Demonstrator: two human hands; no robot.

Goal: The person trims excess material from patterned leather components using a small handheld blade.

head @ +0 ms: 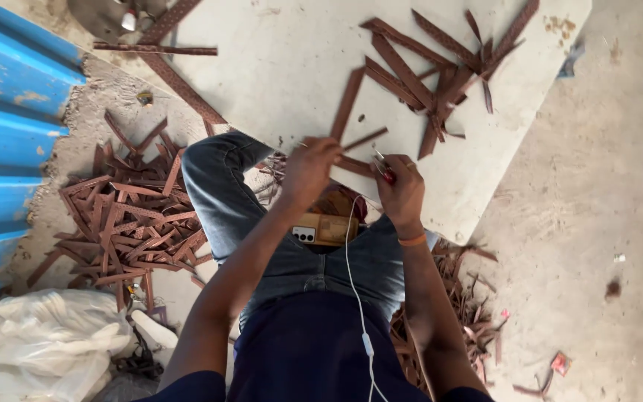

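I sit on the floor with a pale flat board (284,67) across my knees. My left hand (308,168) pinches a long brown leather strip (347,104) that stands slanted on the board's near edge. My right hand (400,190) is closed on a small red-handled tool (385,174), its metal tip touching a shorter strip (364,139) beside the left hand. A heap of cut brown strips (440,71) lies on the board's far right part. A phone (325,229) rests in my lap, with a white earphone cable (359,298) running down from it.
A big pile of brown strips (124,216) lies on the floor at my left, more scraps (463,298) at my right. A blue corrugated sheet (9,141) stands along the left edge. White plastic bags (46,339) sit at lower left. Bare dusty concrete (589,208) spreads right.
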